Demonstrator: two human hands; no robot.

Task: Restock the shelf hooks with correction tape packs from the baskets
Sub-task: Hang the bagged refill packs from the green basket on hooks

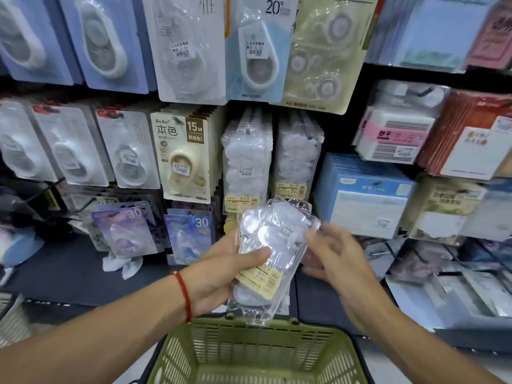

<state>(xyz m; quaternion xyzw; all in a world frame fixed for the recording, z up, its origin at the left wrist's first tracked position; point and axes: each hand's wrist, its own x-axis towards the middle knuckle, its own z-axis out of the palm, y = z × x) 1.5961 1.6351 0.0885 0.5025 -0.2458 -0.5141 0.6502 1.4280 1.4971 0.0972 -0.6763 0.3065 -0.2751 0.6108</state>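
Observation:
My left hand point(221, 270) grips a small stack of clear correction tape packs point(273, 245) with white reels and a yellow label, held tilted above the green basket point(257, 353). My right hand point(332, 256) touches the right edge of the top pack with fingers spread; whether it grips the pack is unclear. Straight behind the packs, matching clear packs point(246, 159) hang on shelf hooks, with a second row point(297, 159) just to the right.
Hooks all over the shelf wall carry other packs: a beige 15M pack point(184, 159), purple and blue 30 packs point(191, 234), blue note pads point(363, 195) at right. A dark shelf ledge point(69, 275) runs below. A pale basket corner point(11, 314) sits far left.

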